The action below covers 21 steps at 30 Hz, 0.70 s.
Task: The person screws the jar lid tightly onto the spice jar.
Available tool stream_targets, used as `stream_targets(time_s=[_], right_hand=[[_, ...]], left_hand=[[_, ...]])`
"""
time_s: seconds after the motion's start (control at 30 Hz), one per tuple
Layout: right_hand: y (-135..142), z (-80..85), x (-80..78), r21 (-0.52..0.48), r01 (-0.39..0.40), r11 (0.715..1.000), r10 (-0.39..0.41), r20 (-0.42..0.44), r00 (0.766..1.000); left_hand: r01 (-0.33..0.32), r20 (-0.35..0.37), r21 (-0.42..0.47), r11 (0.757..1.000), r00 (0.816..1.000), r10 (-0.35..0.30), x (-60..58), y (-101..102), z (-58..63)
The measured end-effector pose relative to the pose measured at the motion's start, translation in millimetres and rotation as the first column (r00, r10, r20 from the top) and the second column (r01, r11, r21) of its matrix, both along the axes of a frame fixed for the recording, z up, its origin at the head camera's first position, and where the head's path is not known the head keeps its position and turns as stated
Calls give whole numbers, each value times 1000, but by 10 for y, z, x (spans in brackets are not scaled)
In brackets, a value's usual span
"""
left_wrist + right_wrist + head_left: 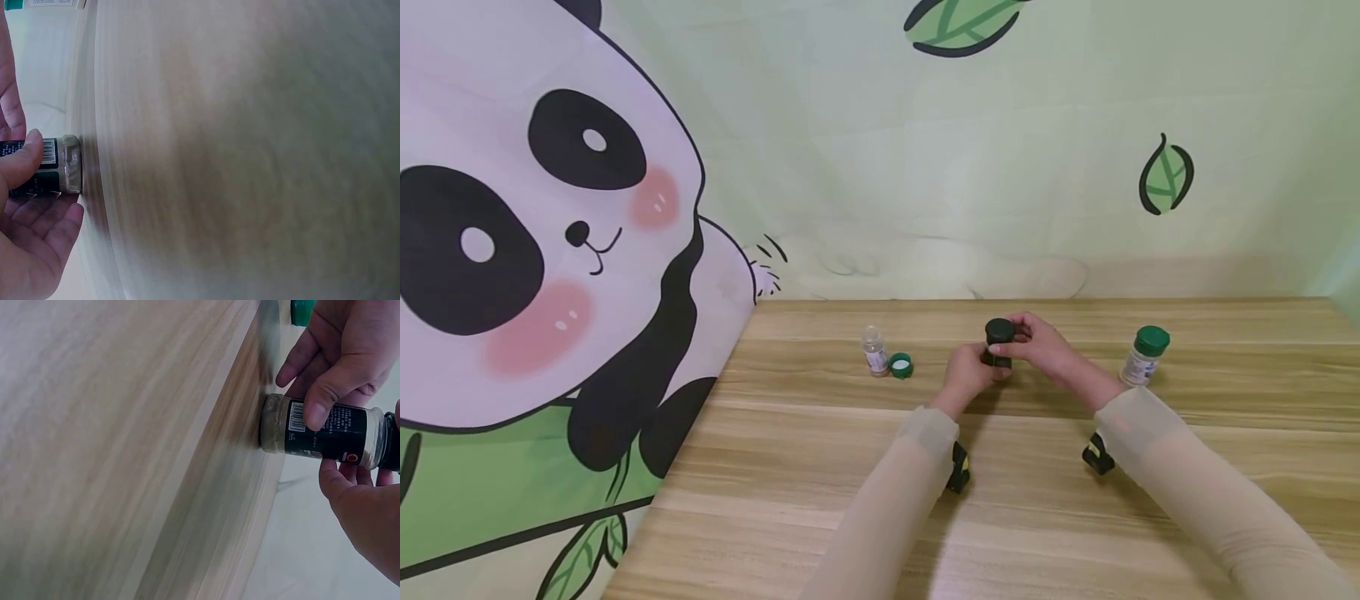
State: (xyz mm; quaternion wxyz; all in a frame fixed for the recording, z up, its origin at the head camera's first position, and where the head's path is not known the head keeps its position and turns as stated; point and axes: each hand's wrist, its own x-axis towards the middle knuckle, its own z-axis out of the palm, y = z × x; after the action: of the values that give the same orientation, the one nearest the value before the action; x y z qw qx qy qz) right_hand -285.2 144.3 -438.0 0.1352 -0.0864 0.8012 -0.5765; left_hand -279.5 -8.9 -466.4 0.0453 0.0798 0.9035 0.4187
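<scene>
A spice jar (325,428) with a black cap (999,327), a dark label and greyish contents stands upright between the two hands, its base close over the tabletop. Low on its body, my left hand (967,377) grips it, thumb across the label. My right hand (1043,343) holds the jar's upper part, fingers around the neck and cap; the hand partly hides this area. To the left, a small clear jar (875,353) stands uncapped, with a green cap (901,365) lying upside down beside it. Another jar (1139,367) with a green lid (1152,341) stands at the right.
The wooden table (820,467) ends at a pale green backdrop (1075,167) with leaves and a large panda (535,250) printed on it. Black wrist devices (958,468) show beneath both sleeves.
</scene>
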Motion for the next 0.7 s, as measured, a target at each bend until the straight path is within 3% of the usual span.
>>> stream_targets(time_s=[0.23,0.47,0.7], right_hand=[[74,-5,-32,-47,-96,994,97,12,995],[204,-33,-111,-128,-244,961,253,55,966],[268,-2,-175,-129,-308,942,319,70,945]], left_hand=[[-6,11,4,1000,1000,6,-11,1,-11],[-12,23,13,1000,1000,11,6,9,-20],[-10,22,17,1000,1000,10,1,18,-5]])
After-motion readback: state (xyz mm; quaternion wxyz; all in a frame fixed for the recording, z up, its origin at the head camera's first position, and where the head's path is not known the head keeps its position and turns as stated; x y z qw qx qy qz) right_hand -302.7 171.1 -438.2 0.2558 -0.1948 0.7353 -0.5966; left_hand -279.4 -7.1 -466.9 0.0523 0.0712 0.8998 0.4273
